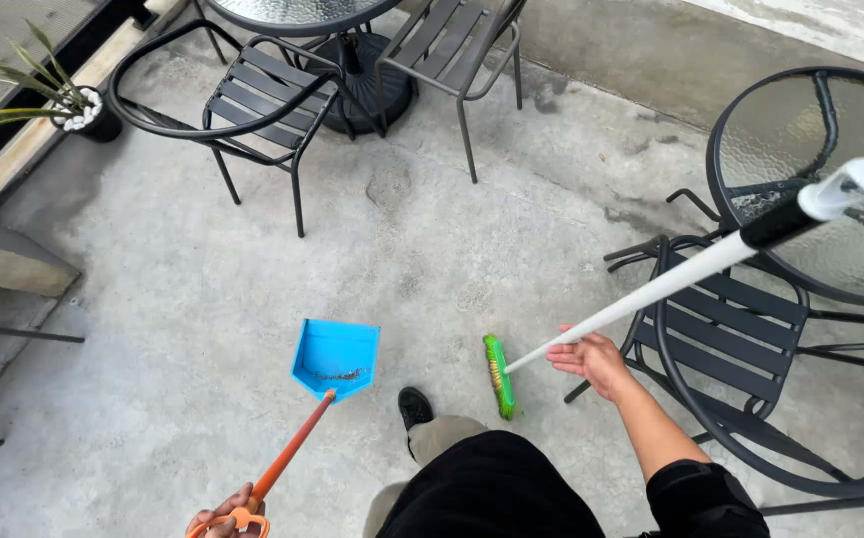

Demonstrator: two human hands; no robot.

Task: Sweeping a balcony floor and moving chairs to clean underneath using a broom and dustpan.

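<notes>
My left hand (pixel 221 519) grips the top of an orange handle at the bottom edge of the view. That handle runs up to a blue dustpan (pixel 335 357) resting on the concrete floor, with a thin line of dirt inside it. My right hand (pixel 592 361) is closed around the white pole (pixel 651 292) of a broom, low on the shaft. The green broom head (pixel 499 376) touches the floor just right of the dustpan, a short gap between them. The pole's black grip and white tip (pixel 844 189) rise to the upper right. My shoe (pixel 414 406) stands between pan and broom.
A black metal chair (pixel 751 339) and a round glass-topped table (pixel 821 149) stand at the right, close behind the broom pole. Two more black chairs (pixel 263 95) and another glass table are at the top. A potted plant (pixel 83 110) sits on a ledge at upper left.
</notes>
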